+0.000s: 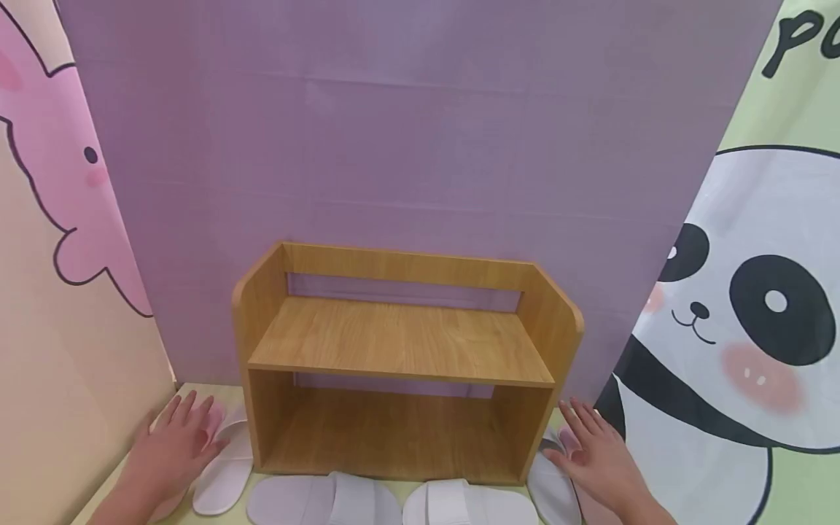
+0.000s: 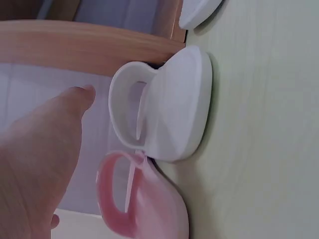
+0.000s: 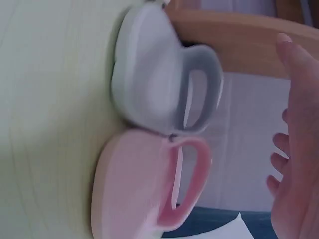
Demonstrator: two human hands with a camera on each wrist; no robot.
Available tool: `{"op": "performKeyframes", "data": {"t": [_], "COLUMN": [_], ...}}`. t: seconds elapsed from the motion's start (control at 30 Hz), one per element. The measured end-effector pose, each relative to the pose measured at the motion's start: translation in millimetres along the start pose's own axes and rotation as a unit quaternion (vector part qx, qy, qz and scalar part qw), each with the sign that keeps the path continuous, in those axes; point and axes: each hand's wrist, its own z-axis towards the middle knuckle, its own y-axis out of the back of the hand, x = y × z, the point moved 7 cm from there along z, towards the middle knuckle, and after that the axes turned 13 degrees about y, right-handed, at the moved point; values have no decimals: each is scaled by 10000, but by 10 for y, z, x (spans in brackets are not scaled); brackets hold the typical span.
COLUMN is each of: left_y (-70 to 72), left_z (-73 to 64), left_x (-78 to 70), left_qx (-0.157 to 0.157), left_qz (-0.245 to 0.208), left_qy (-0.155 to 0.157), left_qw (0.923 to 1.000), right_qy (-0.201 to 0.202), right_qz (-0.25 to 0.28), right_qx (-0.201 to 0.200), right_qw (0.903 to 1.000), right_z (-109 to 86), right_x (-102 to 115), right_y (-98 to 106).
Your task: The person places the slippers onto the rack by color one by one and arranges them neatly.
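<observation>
My left hand is at the lower left with its fingers extended, above a pink slipper and beside a white slipper. On the opposite side, my right hand has straight fingers above another pink slipper, near a grey slipper. Neither hand holds anything. Between them stands a wooden two-tier shelf, with bare boards. In front of it lie a pale grey slipper and a white slipper, both turned sideways and cut off by the lower frame edge.
The light wood-grain tabletop carries the shelf and slippers. A purple cloth hangs behind. A pink cartoon sheet borders the left side, and a panda-print sheet the right.
</observation>
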Motion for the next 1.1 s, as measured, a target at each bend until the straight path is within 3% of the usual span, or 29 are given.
{"op": "performKeyframes", "data": {"t": [0.13,0.33,0.57,0.8,0.9,1.1], "left_y": [87,106,32,5,-7,-140], "left_z": [-57,-197,-400,-489,-500,-500], "left_x": [74,219,364,462,482,520], "left_qx": [-175,-136,-216,-421,-222,773], "left_qz": [-345,-342,-543,-762,-752,-687], "left_qy": [88,364,596,658,798,1275], "left_qw": [9992,9987,9965,9940,9937,9864], "right_qy": [-33,-144,-403,-509,-594,-682], "right_qz": [886,1852,2007,1967,1970,2032], "right_qx": [-193,-746,-1613,-1948,-2059,-2232], "right_qw": [9959,9798,9654,9596,9567,9509], "right_z": [-14,-48,-88,-80,-82,-85], "right_x": [112,219,381,521,555,595], "right_y": [11,13,14,-72,-104,-186]}}
